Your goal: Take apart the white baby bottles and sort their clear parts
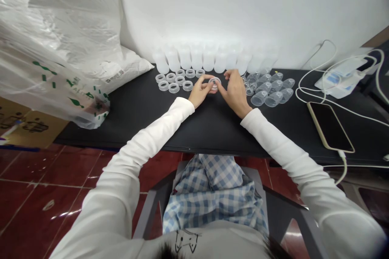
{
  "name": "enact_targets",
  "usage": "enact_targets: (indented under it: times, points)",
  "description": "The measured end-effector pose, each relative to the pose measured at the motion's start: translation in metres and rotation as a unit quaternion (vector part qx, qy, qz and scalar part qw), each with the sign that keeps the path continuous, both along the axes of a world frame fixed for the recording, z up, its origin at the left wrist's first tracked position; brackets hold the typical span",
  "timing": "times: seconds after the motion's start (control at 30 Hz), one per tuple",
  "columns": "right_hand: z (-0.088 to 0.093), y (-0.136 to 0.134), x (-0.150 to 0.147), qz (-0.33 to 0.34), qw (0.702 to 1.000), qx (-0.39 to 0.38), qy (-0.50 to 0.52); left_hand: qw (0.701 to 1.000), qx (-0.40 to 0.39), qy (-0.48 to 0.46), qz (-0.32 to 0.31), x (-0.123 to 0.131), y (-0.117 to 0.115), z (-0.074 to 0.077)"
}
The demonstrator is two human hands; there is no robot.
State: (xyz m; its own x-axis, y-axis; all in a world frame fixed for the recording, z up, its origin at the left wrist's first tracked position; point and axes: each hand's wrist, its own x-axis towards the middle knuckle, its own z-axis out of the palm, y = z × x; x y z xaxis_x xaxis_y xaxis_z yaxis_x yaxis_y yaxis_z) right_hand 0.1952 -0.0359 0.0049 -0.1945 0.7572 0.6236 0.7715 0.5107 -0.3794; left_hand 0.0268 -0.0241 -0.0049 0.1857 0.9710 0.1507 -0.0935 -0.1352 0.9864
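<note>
Above the black table, my left hand (201, 91) pinches a translucent bottle collar ring (215, 81) between thumb and fingers. A clear piece, seemingly a teat, shows inside it, partly hidden. The thumb of my right hand (237, 92) presses on the ring's right side, while its other fingers are curled. Left of my hands lie several loose collar rings (173, 88) in rows. Right beside my right hand are small clear teats (249, 91), partly covered by it. Farther right, several clear domed caps (274, 98) lie grouped. Frosted baby bottles (208, 58) stand in a row behind.
A large white plastic bag (75, 20) and a printed clear bag (60, 85) bulge over the table's left end. A phone (330, 126) on a charging cable lies at right, near a white packet (343, 77) and loose white cables (304, 85).
</note>
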Motion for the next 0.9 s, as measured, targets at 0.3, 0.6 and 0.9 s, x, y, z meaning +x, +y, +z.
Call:
enact_targets:
  times: [0.3,0.6,0.9]
  points:
    - [-0.012,-0.003,-0.022,0.030,0.992,-0.108,0.062,0.999,0.029,0.021,0.022,-0.002,-0.001,0.002]
    - [-0.021,0.001,-0.019,0.045,0.981,-0.129,0.135,0.999,0.023,0.031,0.014,-0.002,-0.002,0.002]
    - [-0.022,0.005,-0.012,0.042,0.984,-0.131,0.111,0.999,0.012,0.036,0.010,0.001,-0.001,-0.003]
